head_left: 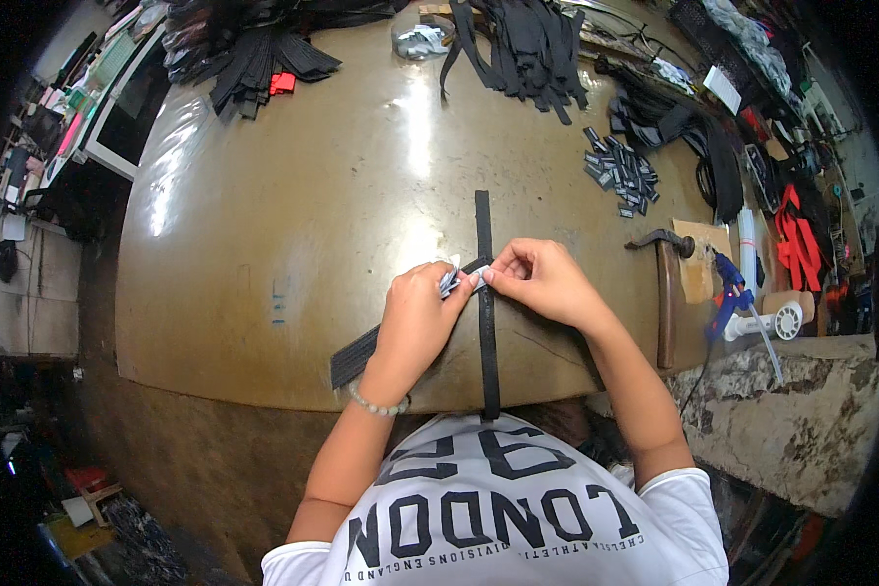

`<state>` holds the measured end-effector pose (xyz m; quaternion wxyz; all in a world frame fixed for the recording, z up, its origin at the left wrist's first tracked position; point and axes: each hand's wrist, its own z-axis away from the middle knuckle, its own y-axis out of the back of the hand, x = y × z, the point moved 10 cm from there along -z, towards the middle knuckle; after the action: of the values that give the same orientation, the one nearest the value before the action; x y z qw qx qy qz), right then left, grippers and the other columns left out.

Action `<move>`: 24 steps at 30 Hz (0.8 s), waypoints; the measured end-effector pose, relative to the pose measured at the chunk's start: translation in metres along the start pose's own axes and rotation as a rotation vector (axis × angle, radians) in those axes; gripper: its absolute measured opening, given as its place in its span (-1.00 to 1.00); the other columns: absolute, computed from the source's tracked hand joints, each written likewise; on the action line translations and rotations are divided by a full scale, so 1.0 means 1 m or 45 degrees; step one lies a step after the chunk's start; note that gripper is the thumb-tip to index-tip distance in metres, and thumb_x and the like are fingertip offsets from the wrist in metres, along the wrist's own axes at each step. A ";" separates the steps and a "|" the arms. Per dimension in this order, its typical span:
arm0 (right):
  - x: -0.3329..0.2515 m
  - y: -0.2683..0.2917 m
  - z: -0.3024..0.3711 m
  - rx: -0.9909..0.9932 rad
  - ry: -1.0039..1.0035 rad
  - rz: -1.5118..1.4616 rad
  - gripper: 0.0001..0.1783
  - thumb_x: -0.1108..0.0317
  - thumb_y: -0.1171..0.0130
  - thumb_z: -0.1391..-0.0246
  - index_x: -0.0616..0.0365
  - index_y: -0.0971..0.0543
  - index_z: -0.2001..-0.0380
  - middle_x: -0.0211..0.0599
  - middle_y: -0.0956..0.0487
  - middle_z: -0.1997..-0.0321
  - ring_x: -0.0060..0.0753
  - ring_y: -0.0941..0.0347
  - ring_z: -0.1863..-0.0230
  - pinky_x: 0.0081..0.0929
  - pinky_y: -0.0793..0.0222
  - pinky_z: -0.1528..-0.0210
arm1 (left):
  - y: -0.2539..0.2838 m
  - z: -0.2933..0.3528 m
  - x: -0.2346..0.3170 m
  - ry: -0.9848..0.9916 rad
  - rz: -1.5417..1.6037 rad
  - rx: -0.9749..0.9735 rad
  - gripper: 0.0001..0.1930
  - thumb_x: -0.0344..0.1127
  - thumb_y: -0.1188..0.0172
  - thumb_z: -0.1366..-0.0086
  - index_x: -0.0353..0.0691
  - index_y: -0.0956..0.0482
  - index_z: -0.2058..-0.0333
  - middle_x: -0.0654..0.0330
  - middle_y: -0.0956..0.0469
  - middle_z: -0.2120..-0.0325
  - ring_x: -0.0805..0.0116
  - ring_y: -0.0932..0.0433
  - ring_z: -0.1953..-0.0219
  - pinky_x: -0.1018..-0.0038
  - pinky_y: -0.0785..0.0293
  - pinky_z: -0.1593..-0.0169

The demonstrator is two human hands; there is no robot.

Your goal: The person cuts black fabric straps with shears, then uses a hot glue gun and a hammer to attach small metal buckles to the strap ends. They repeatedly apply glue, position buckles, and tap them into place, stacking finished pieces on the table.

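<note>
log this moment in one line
left hand: holding white slips | right hand: pinching one white slip | beneath: black strap | right side: hammer

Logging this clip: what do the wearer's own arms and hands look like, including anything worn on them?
The left hand and right hand are human and ungloved. A bracelet of pale, rounded beads circles the left wrist; nothing shows on the right one. The short white sleeves leave both forearms uncovered. No cables or markings show on the arms.
</note>
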<state>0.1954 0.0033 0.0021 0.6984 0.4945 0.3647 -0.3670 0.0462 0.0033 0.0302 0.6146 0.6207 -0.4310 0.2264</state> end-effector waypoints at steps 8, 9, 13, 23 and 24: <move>0.013 -0.001 -0.008 0.098 0.002 0.105 -0.76 0.29 -0.36 0.07 0.28 -0.61 0.49 -0.31 -0.55 0.61 -0.57 -0.44 0.55 -0.50 -0.39 0.46 | -0.003 0.003 -0.009 0.097 -0.014 0.034 -0.76 -0.30 -0.33 -0.15 -0.34 -0.49 0.38 -0.08 -0.54 0.48 -0.05 -0.53 0.44 0.21 -0.44 0.34; 0.011 0.000 -0.009 0.112 0.017 0.103 -0.77 0.29 -0.36 0.08 0.27 -0.61 0.49 -0.31 -0.55 0.61 -0.57 -0.43 0.56 -0.50 -0.38 0.47 | -0.003 0.004 -0.009 0.088 -0.043 0.036 -0.77 -0.32 -0.31 -0.16 -0.32 -0.47 0.34 -0.07 -0.55 0.42 -0.09 -0.54 0.38 0.16 -0.45 0.30; 0.001 0.007 -0.007 0.131 0.046 0.118 -0.76 0.32 -0.36 0.09 0.23 -0.52 0.47 -0.31 -0.50 0.65 -0.51 -0.42 0.58 -0.47 -0.36 0.49 | -0.004 0.005 -0.003 0.008 -0.043 0.054 -0.79 -0.32 -0.31 -0.16 -0.27 -0.49 0.33 -0.03 -0.53 0.42 -0.04 -0.53 0.38 0.17 -0.44 0.31; -0.023 -0.023 0.056 -0.020 0.100 0.489 -0.71 0.35 -0.30 0.06 0.19 -0.39 0.34 0.00 -0.53 0.47 0.15 -0.51 0.43 -0.11 -0.43 0.34 | -0.007 0.010 -0.003 -0.004 -0.054 0.073 -0.86 -0.38 -0.30 -0.16 -0.27 -0.55 0.35 -0.02 -0.52 0.43 -0.04 -0.52 0.35 0.22 -0.43 0.27; -0.034 -0.019 0.057 0.044 0.216 0.500 -0.72 0.40 -0.27 0.05 0.19 -0.40 0.30 0.00 -0.52 0.39 0.16 -0.50 0.36 -0.10 -0.43 0.30 | -0.007 0.010 -0.003 -0.002 -0.050 0.068 -0.87 -0.39 -0.29 -0.16 -0.27 -0.55 0.35 -0.02 -0.52 0.42 -0.04 -0.52 0.35 0.22 -0.43 0.27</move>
<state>0.1711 -0.0505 0.0369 0.7147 0.5972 0.3124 -0.1870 0.0478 -0.0063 0.0225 0.6020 0.6453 -0.4130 0.2251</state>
